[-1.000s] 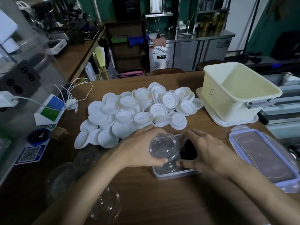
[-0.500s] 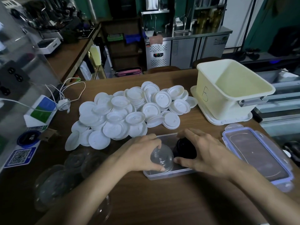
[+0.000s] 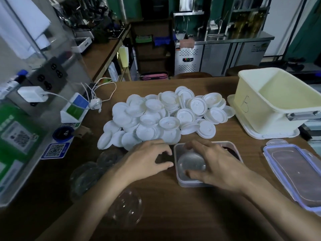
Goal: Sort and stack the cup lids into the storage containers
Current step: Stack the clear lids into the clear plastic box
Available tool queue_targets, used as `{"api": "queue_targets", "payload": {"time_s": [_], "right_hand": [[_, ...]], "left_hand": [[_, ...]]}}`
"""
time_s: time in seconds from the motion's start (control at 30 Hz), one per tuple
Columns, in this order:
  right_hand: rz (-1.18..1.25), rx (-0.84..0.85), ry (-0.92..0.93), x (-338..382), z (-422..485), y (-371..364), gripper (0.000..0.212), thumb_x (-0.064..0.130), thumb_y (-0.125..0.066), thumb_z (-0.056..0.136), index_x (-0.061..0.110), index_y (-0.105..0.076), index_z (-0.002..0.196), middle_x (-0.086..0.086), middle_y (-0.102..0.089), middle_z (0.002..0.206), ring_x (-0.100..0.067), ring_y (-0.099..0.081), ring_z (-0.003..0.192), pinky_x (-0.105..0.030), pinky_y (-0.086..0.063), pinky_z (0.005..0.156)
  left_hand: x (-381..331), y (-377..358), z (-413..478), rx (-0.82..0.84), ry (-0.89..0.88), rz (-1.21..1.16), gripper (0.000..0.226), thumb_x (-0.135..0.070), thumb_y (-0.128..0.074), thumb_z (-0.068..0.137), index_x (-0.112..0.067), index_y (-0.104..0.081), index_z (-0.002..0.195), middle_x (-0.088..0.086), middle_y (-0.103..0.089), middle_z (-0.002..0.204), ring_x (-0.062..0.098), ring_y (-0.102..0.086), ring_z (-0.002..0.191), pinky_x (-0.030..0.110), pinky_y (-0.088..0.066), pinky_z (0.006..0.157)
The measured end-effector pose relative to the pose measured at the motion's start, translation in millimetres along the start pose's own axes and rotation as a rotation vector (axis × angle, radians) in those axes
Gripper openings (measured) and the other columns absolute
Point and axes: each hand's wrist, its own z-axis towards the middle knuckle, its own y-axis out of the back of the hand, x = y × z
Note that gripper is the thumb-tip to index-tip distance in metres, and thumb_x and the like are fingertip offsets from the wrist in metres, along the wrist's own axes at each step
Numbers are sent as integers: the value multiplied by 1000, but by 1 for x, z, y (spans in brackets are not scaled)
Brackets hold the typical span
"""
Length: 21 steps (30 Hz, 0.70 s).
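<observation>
Head view: a wooden table (image 3: pixel 173 223), with both bare hands near its middle.
Right hand (image 3: pixel 220 166): fingers and thumb curled round a clear dome lid (image 3: pixel 191 164), grasping it from above.
Clear dome lid: inside the small clear box (image 3: pixel 179 182), at the box's left end. Whether it sits on the box floor cannot be told.
Small clear box: near the middle of the table, just in front of the white lids. Something dark shows at its far right end, mostly hidden by the right hand.
Left hand (image 3: pixel 149 159): released, fingers loosely curved and holding nothing, just left of the box.
White lids (image 3: pixel 165 115): a loose heap toward the far edge.
Cream tub (image 3: pixel 260 108): far right corner, standing on its own lid.
Blue-rimmed lid (image 3: pixel 295 173): flat at the right edge.
Loose clear lids (image 3: pixel 90 174): near left part of the table.
</observation>
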Motion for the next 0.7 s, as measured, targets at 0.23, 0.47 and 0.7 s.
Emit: {"api": "queue_targets", "payload": {"time_s": [0.23, 0.47, 0.7], "right_hand": [[-46, 83, 101, 55, 36, -38, 67, 68, -65, 84, 43, -40, 141, 18, -49, 138, -8, -56, 122, -35, -52, 98], [6, 104, 152, 106, 42, -91, 65, 59, -70, 85, 37, -45, 141, 18, -45, 141, -5, -47, 130, -21, -41, 105], [-66, 160, 37, 132, 24, -155, 101, 85, -65, 67, 38, -33, 150, 15, -29, 156, -12, -36, 140, -38, -48, 106]], "left_hand": [[60, 22, -67, -45, 112, 32, 25, -54, -75, 87, -38, -69, 105, -21, -62, 102, 1, -59, 95, 33, -55, 82], [112, 27, -121, -16, 178, 2, 30, -50, -80, 85, -36, -69, 110, -24, -56, 108, -1, -56, 102, 28, -50, 88], [135, 14, -153, 175, 71, -33, 71, -63, -84, 71, -43, -57, 134, -31, -45, 133, -2, -44, 128, 34, -43, 110]]}}
